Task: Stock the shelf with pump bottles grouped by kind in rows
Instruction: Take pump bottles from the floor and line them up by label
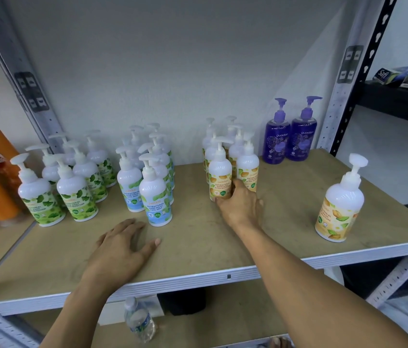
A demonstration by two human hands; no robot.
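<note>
Shows a pale wooden shelf (285,222) with a light metal front rail, spanning the lower half of the frame. Carries upright pump bottles in clusters: green-label bottles (76,194) at middle left, blue-label bottles (154,197) just right of them, yellow-label bottles (247,169) at centre, two purple bottles (277,141) at the back toward the right, and a lone yellow-label bottle (338,207) near the front right corner, well apart from the rest. Also bears the left hand (120,249), laid palm down on bare board near the front edge, and the right hand (242,207), gripping the base of the front yellow-label bottle (220,172).
</note>
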